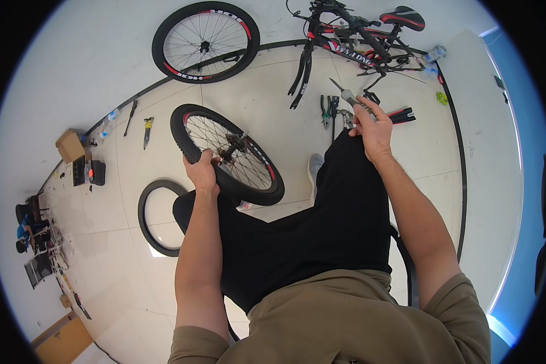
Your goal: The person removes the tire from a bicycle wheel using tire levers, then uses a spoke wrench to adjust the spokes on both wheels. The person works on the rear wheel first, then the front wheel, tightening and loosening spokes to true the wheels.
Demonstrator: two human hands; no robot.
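Note:
My left hand (202, 171) grips the tire of a bicycle wheel (266, 191) with a sprocket hub, tilted beside my left leg. My right hand (373, 130) is raised at my right knee, holding a grey-handled screwdriver (350, 97) whose thin shaft points up and left. Green-handled pliers (326, 112), a hammer and another dark tool lie on the floor just beyond that knee, partly hidden. A loose black tire (144, 218) lies left of my leg, partly hidden behind it.
A second wheel (158, 45) and a black-red bicycle frame (343, 48) stand at the far wall. An open cardboard box (73, 145), a black case (97, 173), bottles and scattered tools are left. A person in blue (24, 230) is at the far left, near chairs.

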